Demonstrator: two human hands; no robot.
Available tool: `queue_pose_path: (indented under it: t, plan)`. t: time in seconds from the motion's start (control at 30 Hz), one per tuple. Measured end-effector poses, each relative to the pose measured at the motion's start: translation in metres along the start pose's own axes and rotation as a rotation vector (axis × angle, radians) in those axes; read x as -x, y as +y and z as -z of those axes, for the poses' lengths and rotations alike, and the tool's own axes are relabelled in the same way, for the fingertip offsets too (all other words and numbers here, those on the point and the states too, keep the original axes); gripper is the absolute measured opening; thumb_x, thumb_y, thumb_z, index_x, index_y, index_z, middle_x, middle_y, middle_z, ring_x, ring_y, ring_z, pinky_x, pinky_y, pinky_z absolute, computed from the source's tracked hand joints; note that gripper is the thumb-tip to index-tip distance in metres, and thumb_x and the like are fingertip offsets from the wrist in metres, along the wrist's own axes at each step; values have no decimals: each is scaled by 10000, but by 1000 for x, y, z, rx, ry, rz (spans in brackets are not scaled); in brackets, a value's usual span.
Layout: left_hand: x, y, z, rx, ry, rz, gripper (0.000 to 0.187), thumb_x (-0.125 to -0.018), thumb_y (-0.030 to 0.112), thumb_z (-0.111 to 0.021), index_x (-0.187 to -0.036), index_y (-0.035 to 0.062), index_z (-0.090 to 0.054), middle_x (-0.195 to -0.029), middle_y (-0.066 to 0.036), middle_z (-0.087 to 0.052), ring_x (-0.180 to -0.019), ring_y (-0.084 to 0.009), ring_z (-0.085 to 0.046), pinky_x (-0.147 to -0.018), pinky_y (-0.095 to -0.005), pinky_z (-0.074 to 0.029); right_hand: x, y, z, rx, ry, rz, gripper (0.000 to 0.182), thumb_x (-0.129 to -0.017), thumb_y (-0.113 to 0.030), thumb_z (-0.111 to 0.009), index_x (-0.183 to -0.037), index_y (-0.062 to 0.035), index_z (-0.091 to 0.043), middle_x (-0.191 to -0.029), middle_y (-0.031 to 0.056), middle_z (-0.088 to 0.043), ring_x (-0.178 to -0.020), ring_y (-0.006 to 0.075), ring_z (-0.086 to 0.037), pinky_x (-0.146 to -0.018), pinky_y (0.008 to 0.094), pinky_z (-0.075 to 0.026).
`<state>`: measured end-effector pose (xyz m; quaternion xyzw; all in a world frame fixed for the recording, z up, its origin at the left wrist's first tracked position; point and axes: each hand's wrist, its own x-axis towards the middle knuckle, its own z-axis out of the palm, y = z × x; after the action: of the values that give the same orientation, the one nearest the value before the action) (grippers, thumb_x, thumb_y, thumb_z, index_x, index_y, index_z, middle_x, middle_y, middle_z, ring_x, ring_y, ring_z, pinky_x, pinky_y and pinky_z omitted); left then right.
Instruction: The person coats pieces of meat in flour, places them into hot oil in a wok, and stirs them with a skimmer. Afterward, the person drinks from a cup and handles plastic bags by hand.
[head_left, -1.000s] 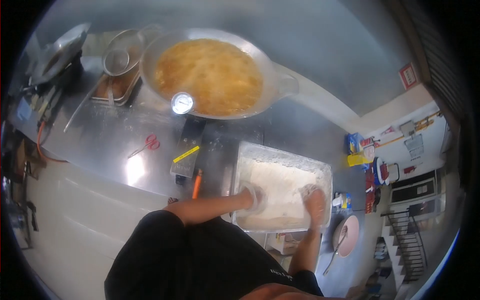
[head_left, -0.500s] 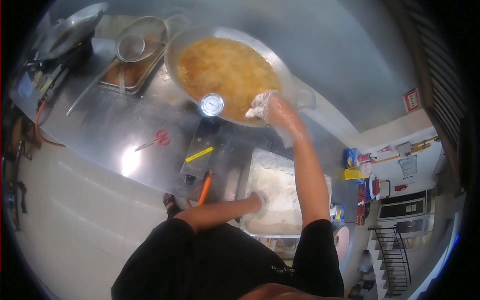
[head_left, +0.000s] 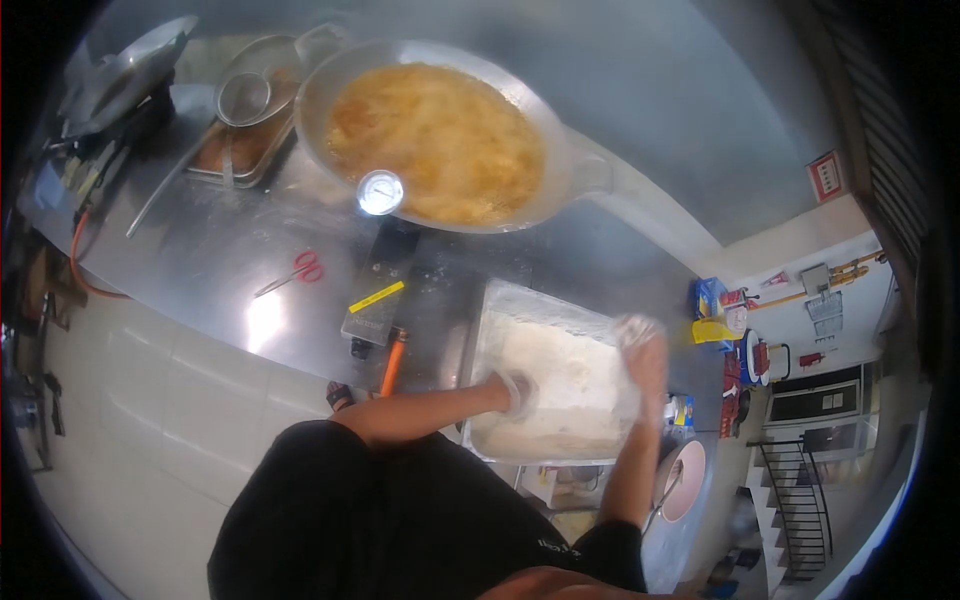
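Observation:
My left hand (head_left: 521, 392) is down in a metal tray (head_left: 480, 330) of white flour (head_left: 560, 370), near its left side. A thin clear glove seems to cover it, and its fingers blend into the flour. At the tray's right rim is my right hand (head_left: 643, 350), whitish over the fingers and smeared by motion, so I cannot make out whether anything is in it. Beyond the tray stands a large wok (head_left: 558, 150) of bubbling golden oil (head_left: 440, 140) with pale pieces frying in it. A round dial thermometer (head_left: 380, 192) sits at the wok's near rim.
Red-handled scissors (head_left: 300, 270) lie on the steel counter (head_left: 220, 270). A burner (head_left: 375, 310) with an orange hose (head_left: 394, 362) is left of the flour tray. A strainer (head_left: 245, 98) rests over a tray (head_left: 255, 175) at the back left. A pink bowl (head_left: 684, 480) is at right.
My right hand has moved from over the wok's near right edge back to the flour tray's right rim. The white-coated piece it held is no longer seen there. My left hand stays in the flour.

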<state>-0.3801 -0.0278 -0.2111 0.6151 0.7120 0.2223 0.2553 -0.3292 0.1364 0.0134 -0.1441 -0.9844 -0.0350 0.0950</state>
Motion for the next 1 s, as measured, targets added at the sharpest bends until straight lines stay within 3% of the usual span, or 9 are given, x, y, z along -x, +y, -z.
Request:
queue_pose_path:
  t: [0.1, 0.2, 0.27, 0.37, 0.5, 0.6, 0.73, 0.87, 1.0]
  plan:
    - [-15, 8, 5, 179, -13, 34, 264, -777, 277, -499, -883, 66, -616, -896, -140, -628, -880, -290, -597, -691, -409, -492, 73, 6, -58, -352, -20, -170, 149, -830, -151, -517, -840, -37, -611, -789, 154, -603, -772, 297, -564, -709, 403, -435]
    - [-29, 8, 10, 371, 44, 21, 324, -831, 354, -448, -925, 85, -602, -850, -122, -629, -804, -272, -603, -654, -397, -483, 125, 2, -103, -11, 167, 44, 199, -762, -177, -579, -878, -18, -611, -838, 157, -594, -800, 305, -562, -748, 407, -439]
    - [-21, 30, 32, 941, -111, 329, 384, -864, 388, -398, -1024, 97, -589, -960, -129, -611, -868, -262, -580, -727, -402, -451, 154, 1, -130, 69, 349, 114, 237, -748, -196, -599, -908, -22, -607, -854, 157, -592, -818, 307, -559, -760, 416, -432]
    - [-17, 55, 54, 1274, -205, 536, 442, -885, 427, -368, -1132, 108, -548, -1073, -113, -576, -943, -220, -542, -791, -393, -421, 156, -7, -127, -152, -208, -100, 319, -738, -220, -614, -980, -14, -592, -926, 176, -586, -904, 326, -545, -820, 418, -417]
    - [-37, 54, 38, 1055, -157, 617, 479, -882, 444, -383, -1181, 93, -511, -1107, -104, -545, -964, -191, -507, -823, -357, -407, 158, -21, -107, -165, -247, -57, 384, -750, -220, -598, -1037, 33, -557, -1039, 219, -553, -1000, 351, -513, -887, 421, -390]
    - [-107, 18, -48, 1289, 226, 801, 301, -838, 297, -492, -1009, 64, -576, -959, -97, -593, -828, -217, -553, -663, -385, -457, 167, -22, -110, -271, -129, 14, 401, -796, -183, -533, -1127, 41, -498, -1133, 241, -505, -1083, 363, -462, -948, 410, -349]
    - [-79, 46, 18, 430, 102, 445, 288, -821, 201, -489, -1055, 54, -567, -1005, -113, -590, -864, -241, -565, -708, -369, -467, 179, -16, -128, -466, -94, 17, 422, -858, -159, -444, -1230, 35, -401, -1237, 243, -424, -1176, 365, -382, -1014, 404, -278]
    - [-176, -77, -126, 234, 716, 498, 283, -830, 163, -480, -1072, 39, -557, -1003, -115, -580, -864, -232, -562, -718, -348, -466, 166, -32, -92, -581, -103, -31, 455, -887, -162, -395, -1294, 30, -323, -1324, 233, -332, -1248, 358, -294, -1048, 403, -215]
    - [-172, -42, -43, -188, 183, 515, 288, -844, 173, -415, -1056, 54, -570, -1039, -135, -587, -921, -237, -579, -760, -353, -461, 188, -31, -73, -687, -79, -58, 453, -899, -163, -372, -1314, 9, -308, -1365, 200, -298, -1289, 339, -238, -1061, 383, -179]
